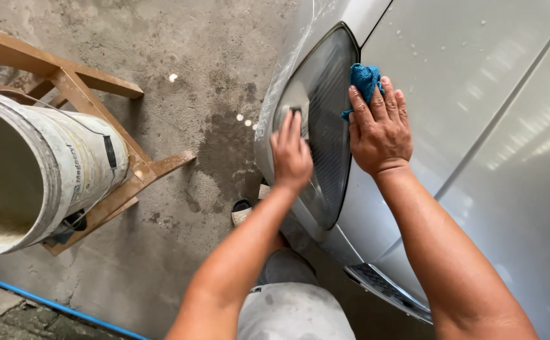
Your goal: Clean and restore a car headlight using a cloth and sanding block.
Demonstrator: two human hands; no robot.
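Now the headlight (325, 119) sits at the front corner of the silver car (476, 126), and the left hand (291, 154) presses flat on its lens with fingers closed over something small and dark, too hidden to identify. Just beside the headlight, the right hand (379, 129) spreads open, pinning a blue cloth (363, 79) against the lens edge. Even pressure and short overlapping strokes would likely serve best; a white bucket (36, 170) waits on a wooden stand (92, 94), well apart from the headlight.
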